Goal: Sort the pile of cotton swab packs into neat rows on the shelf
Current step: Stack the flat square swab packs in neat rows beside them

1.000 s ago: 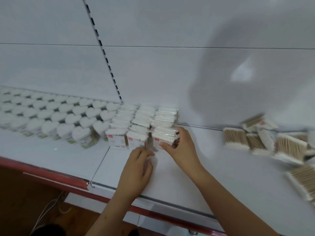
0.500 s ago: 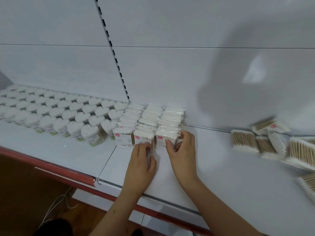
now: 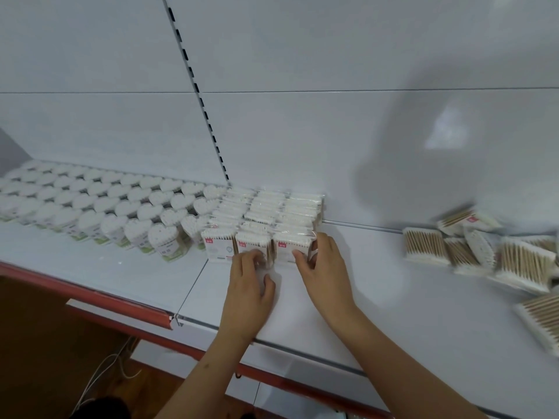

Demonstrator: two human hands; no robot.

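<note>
White shelf (image 3: 378, 285) carries three rows of cotton swab packs (image 3: 266, 219) standing by the back wall; a loose pile (image 3: 490, 252) lies well apart at right. Left hand (image 3: 249, 285) presses curled fingers on the middle front pack (image 3: 252, 244); right hand (image 3: 325, 267) pinches the right front pack (image 3: 292, 244).
</note>
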